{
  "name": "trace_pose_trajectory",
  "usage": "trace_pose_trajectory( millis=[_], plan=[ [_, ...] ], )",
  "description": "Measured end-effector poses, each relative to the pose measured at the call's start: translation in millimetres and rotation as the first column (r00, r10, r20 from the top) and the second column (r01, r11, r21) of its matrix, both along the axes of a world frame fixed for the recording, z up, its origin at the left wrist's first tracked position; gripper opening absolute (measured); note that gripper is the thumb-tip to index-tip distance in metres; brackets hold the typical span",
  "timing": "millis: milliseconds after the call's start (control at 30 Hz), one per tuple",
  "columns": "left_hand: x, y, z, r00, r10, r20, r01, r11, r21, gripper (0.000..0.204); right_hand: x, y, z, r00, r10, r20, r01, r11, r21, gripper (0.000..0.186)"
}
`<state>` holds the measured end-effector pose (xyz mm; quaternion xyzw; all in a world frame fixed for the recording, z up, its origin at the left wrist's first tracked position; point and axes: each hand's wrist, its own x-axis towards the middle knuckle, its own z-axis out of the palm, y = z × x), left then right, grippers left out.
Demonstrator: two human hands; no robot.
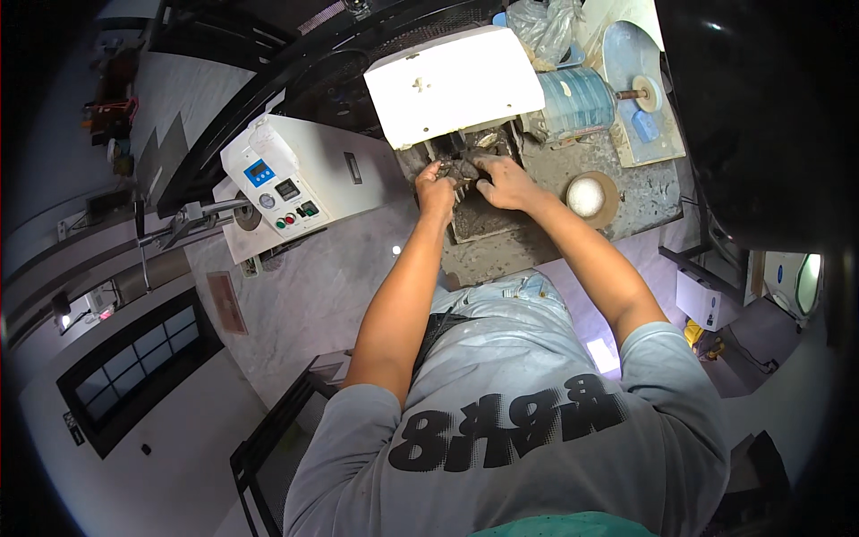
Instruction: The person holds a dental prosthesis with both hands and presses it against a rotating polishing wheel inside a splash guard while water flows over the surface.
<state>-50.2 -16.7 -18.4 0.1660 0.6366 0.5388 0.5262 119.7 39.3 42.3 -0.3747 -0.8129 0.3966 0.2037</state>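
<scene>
Under a white hood [454, 76] of a small machine, both my hands work close together over a dirty recess with a muddy tray [483, 222]. My left hand [434, 190] has its fingers curled on a dark, grime-coated piece [456, 169], too small and dirty to name. My right hand [501, 186] grips at the same piece from the right, thumb bent inward. A round tan bowl [607, 204] with a white round thing [585, 196] inside sits right of my right hand.
A white control box [304, 179] stands at left. At upper right are a large blue water bottle [573, 106] lying sideways, a spindle with a pale disc [646, 92], a tray [667, 143] and a plastic bag [541, 27]. A black panel [743, 116] borders the right side.
</scene>
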Motion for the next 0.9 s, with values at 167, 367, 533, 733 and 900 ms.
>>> trace_pose_trajectory(
  millis=[167,367,533,733,900],
  plan=[
    [14,24,25,0.977,0.167,0.132,-0.161,0.985,-0.061,0.049,-5,19,-24,0.959,-0.282,0.042,0.279,0.897,-0.343,0.027],
    [11,51,17,0.917,0.397,0.043,-0.383,0.906,-0.180,0.039,-23,30,-16,0.934,-0.349,0.080,0.357,0.894,-0.271,0.026],
    [12,46,28,0.870,0.402,0.285,-0.339,0.908,-0.247,0.034,-16,27,-15,0.914,-0.381,0.139,0.405,0.865,-0.296,0.027],
    [18,49,66,0.808,0.502,0.310,-0.381,0.845,-0.374,0.017,-14,29,-6,0.923,-0.367,0.112,0.382,0.850,-0.364,0.028],
    [15,48,54,0.833,0.506,0.222,-0.399,0.829,-0.391,0.015,-14,30,-12,0.938,-0.336,0.088,0.344,0.863,-0.371,0.029]
  ],
)
